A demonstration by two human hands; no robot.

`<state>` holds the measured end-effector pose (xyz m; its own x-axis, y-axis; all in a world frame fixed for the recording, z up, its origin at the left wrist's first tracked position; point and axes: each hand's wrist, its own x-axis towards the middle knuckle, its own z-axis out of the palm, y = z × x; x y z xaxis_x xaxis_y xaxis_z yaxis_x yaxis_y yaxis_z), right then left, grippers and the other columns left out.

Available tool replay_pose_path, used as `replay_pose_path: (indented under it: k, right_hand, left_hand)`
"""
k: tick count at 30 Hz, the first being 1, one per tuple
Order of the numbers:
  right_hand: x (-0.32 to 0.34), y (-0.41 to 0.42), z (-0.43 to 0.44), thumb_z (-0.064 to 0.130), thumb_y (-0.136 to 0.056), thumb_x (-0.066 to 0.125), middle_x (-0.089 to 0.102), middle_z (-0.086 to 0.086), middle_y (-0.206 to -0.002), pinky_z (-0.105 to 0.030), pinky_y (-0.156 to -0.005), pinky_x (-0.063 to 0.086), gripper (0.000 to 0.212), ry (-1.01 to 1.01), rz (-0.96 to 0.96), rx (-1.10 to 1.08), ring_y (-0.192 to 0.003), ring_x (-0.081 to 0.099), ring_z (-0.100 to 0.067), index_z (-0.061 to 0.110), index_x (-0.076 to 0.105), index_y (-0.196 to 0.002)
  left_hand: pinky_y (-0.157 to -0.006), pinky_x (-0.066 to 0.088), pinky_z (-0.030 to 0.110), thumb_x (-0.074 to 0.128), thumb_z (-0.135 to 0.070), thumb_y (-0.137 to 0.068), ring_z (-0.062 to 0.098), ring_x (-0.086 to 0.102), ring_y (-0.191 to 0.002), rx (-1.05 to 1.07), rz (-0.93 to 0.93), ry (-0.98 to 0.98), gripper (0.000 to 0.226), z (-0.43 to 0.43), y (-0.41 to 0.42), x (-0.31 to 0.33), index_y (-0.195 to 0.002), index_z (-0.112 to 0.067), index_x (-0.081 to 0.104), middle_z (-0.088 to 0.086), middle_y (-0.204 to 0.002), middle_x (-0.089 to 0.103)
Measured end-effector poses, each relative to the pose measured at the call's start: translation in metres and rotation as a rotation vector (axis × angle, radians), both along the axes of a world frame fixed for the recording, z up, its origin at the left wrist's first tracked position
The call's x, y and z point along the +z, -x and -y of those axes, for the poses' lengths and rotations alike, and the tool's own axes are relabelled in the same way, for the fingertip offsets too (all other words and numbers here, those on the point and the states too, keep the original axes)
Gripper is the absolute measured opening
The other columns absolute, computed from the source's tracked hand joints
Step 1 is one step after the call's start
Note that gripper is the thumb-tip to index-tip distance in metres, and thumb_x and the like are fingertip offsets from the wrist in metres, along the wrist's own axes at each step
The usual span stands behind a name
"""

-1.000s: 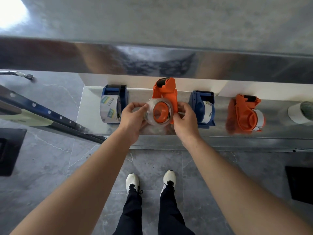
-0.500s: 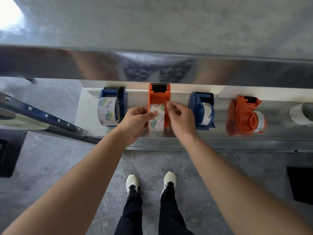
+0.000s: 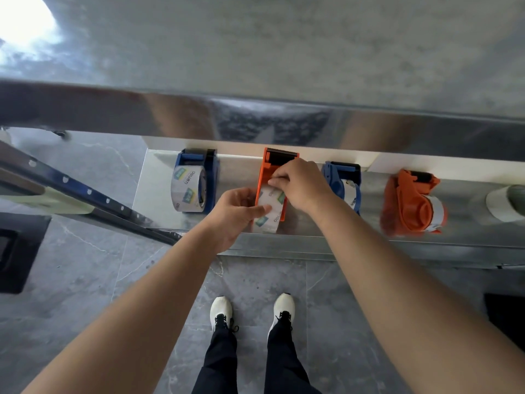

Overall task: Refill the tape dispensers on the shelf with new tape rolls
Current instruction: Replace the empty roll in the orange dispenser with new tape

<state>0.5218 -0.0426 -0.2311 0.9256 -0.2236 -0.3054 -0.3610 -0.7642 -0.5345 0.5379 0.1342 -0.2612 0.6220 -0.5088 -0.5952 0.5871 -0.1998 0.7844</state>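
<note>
An orange tape dispenser (image 3: 279, 158) stands upright on the metal shelf (image 3: 312, 240) with a clear tape roll (image 3: 270, 213) seated in it. My left hand (image 3: 235, 214) grips the roll from the left, thumb across its face. My right hand (image 3: 301, 184) pinches the tape's loose end at the top of the roll, just below the dispenser's black cutter. A blue dispenser (image 3: 196, 183) with a full roll stands to the left. Another blue dispenser (image 3: 345, 184) and an orange one (image 3: 412, 203) lie to the right, each with a roll.
A loose white tape roll (image 3: 504, 204) sits at the shelf's far right. A higher metal shelf (image 3: 255, 118) overhangs the back. A blue perforated rail (image 3: 85, 191) runs diagonally at the left. My feet (image 3: 251, 311) stand on grey floor tiles below the shelf edge.
The dispenser was turned from lying on its side to upright, with the roll face toward me. My right hand moved up from the dispenser's side to pinch the tape end.
</note>
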Motion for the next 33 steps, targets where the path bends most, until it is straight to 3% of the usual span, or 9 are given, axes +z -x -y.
replay_pose_path:
  k: [7,14,16,19,20,24,27,29,33]
  right_hand:
    - [0.000,0.002,-0.011,0.019,-0.101,0.063,0.074,-0.006,-0.104,-0.042,-0.088,0.059,0.014,0.227,-0.030,0.068,-0.095,0.071,-0.026,0.016,0.075,-0.107]
    - [0.005,0.004,-0.016,0.015,-0.101,0.061,0.067,-0.009,-0.091,-0.033,-0.068,0.042,0.009,0.427,0.034,0.104,-0.086,0.067,-0.032,0.012,0.069,-0.098]
    - [0.003,0.006,-0.015,0.014,-0.101,0.060,0.063,-0.008,-0.084,-0.033,-0.065,0.040,0.012,0.434,0.059,0.095,-0.082,0.067,-0.033,0.013,0.068,-0.092]
    - [0.001,0.009,-0.015,0.023,-0.104,0.055,0.067,-0.006,-0.087,-0.032,-0.065,0.040,0.022,0.365,0.100,0.060,-0.082,0.066,-0.030,0.017,0.073,-0.095]
    - [0.001,0.010,-0.015,0.027,-0.105,0.054,0.069,-0.005,-0.089,-0.032,-0.065,0.041,0.024,0.346,0.115,0.057,-0.082,0.066,-0.029,0.019,0.075,-0.096]
    - [0.000,0.011,-0.016,0.033,-0.102,0.057,0.072,-0.003,-0.088,-0.032,-0.064,0.048,0.023,0.341,0.144,0.039,-0.080,0.068,-0.026,0.023,0.076,-0.095]
    - [0.001,0.010,-0.019,0.032,-0.099,0.060,0.071,-0.002,-0.083,-0.031,-0.060,0.046,0.021,0.367,0.132,-0.022,-0.076,0.067,-0.025,0.022,0.076,-0.091]
    - [0.002,0.010,-0.023,0.030,-0.098,0.060,0.068,0.000,-0.078,-0.028,-0.056,0.040,0.021,0.353,0.128,-0.063,-0.072,0.065,-0.022,0.020,0.074,-0.086]
    - [0.001,0.013,-0.025,0.029,-0.097,0.063,0.065,0.004,-0.070,-0.024,-0.050,0.029,0.021,0.308,0.193,-0.092,-0.064,0.058,-0.016,0.021,0.071,-0.080]
  left_hand:
    - [-0.090,0.059,0.044,0.075,0.000,-0.094,0.028,0.078,-0.100,0.002,0.019,-0.005,0.028,0.000,0.005,-0.005,-0.122,-0.004,0.071,0.013,-0.112,0.081]
    - [-0.105,0.052,0.065,0.076,-0.001,-0.094,0.031,0.076,-0.100,0.016,0.067,-0.025,0.025,0.002,0.010,-0.002,-0.118,-0.003,0.072,0.012,-0.106,0.082]
    - [-0.105,0.052,0.065,0.078,-0.011,-0.095,0.032,0.075,-0.098,0.039,0.056,-0.026,0.024,0.003,0.011,0.000,-0.117,-0.003,0.073,0.015,-0.108,0.081]
    - [-0.100,0.054,0.066,0.079,-0.052,-0.088,0.039,0.069,-0.095,0.069,0.038,-0.033,0.056,0.008,0.013,0.005,-0.114,-0.003,0.075,0.026,-0.108,0.077]
    - [-0.097,0.056,0.064,0.076,-0.056,-0.090,0.042,0.070,-0.095,0.074,0.044,-0.048,0.058,0.010,0.013,0.005,-0.112,-0.002,0.075,0.024,-0.106,0.077]
    - [-0.093,0.057,0.067,0.067,-0.035,-0.105,0.039,0.071,-0.088,0.104,0.104,-0.098,0.034,0.015,0.014,0.001,-0.104,-0.003,0.077,0.029,-0.104,0.077]
    - [-0.078,0.056,0.058,0.073,-0.050,-0.091,0.034,0.062,-0.085,0.095,0.129,-0.085,0.053,0.014,0.013,-0.002,-0.102,0.001,0.076,0.034,-0.098,0.073]
    - [-0.075,0.048,0.049,0.073,-0.056,-0.083,0.032,0.058,-0.084,0.069,0.124,-0.083,0.066,0.013,0.012,-0.003,-0.104,0.006,0.072,0.021,-0.092,0.069]
    - [-0.077,0.047,0.050,0.072,-0.037,-0.097,0.032,0.057,-0.087,0.015,0.111,-0.067,0.041,0.010,0.005,-0.002,-0.104,0.003,0.075,0.019,-0.095,0.067]
